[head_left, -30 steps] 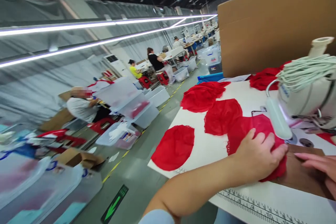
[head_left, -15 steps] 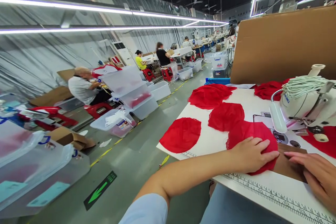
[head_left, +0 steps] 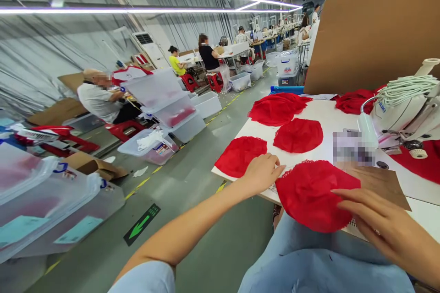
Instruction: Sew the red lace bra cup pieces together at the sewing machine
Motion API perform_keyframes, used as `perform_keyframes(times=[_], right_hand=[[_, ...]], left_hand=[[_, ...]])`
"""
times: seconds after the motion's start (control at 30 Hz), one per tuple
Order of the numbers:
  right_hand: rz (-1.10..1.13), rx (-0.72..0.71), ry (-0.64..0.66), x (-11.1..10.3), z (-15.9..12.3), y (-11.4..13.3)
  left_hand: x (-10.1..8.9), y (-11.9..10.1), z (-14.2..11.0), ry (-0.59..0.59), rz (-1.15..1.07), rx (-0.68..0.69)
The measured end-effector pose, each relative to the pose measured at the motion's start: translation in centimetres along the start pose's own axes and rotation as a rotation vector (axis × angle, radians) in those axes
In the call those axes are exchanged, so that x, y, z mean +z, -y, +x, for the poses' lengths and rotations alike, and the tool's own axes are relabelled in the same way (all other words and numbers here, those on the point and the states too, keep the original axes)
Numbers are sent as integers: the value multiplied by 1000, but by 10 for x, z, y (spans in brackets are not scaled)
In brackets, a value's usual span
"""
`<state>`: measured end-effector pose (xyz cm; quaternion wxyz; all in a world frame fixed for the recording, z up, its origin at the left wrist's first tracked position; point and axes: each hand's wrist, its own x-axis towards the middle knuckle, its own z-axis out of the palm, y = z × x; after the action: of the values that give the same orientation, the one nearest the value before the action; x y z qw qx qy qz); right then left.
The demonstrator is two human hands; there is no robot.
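Note:
A rounded red fabric piece [head_left: 316,197] with a frayed edge lies at the table's front, partly overhanging the edge above my lap. My right hand [head_left: 381,219] rests its outstretched fingertips on that piece's right side. Between it and another red fabric piece [head_left: 237,155] is my left hand [head_left: 263,172], palm down with loosely bent fingers and nothing visible in them. Farther back lie a red piece [head_left: 298,135] and a crumpled red pile [head_left: 277,109]. A brown board [head_left: 385,183] sits beside the right hand, before the sewing machine.
The white sewing machine [head_left: 402,110] with coiled pale cord stands at the right. Behind it rises a cardboard panel [head_left: 378,36]. Clear plastic bins [head_left: 62,210] line the aisle at left. Several people sit at work farther off, one in a grey shirt [head_left: 98,100].
My left hand has left the front red piece and moved left. That piece has shifted toward me, off the brown board and over the table edge. The right hand now touches it.

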<state>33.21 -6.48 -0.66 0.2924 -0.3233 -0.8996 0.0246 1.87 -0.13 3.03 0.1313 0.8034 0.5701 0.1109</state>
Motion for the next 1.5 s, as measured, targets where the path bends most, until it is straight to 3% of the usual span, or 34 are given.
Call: perform_keyframes(times=[0.07,0.23,0.37,0.43,0.5,0.53,0.6,0.63,0.67,0.73,0.8,0.87,0.97,1.03,1.13,1.23,1.5], right_hand=[[-15,-70,40,14,13,17],[-194,-198,111,43,19,30],[-227,-184,16,47,14,27],[-220,-191,-1,47,11,25],[-204,-221,7,49,6,21],[-186,-226,7,50,4,18],[-95,-167,-10,55,2,14],[-10,-72,-26,56,3,14],[117,54,-22,56,7,14],[456,386,-7,52,21,17],[846,691,17,45,40,24],[1219,890,70,38,56,31],[1578,984,147,32,65,39],[1657,1005,123,32,64,39],[1638,1067,53,33,62,39],[1550,1131,-11,33,64,46],[1478,1210,-75,27,78,64]], left_hand=[[7,-4,4,35,-139,-31],[17,-1,22,-70,-408,-77],[-7,21,14,-193,-548,-112],[-29,38,-3,-174,-669,-65],[-55,56,-28,-23,-769,21],[-67,65,-41,121,-759,49],[-87,80,-66,534,-607,68],[-93,85,-76,588,-471,41],[-96,88,-83,557,-342,9],[-91,87,-90,378,-217,-30],[-73,79,-87,281,-372,-14],[-46,67,-77,319,-722,19],[-4,47,-63,470,-1266,16],[15,36,-57,503,-1535,-53],[23,26,-52,372,-1707,-172],[15,28,-45,293,-1628,-132],[-1,46,-24,464,-1298,41]])
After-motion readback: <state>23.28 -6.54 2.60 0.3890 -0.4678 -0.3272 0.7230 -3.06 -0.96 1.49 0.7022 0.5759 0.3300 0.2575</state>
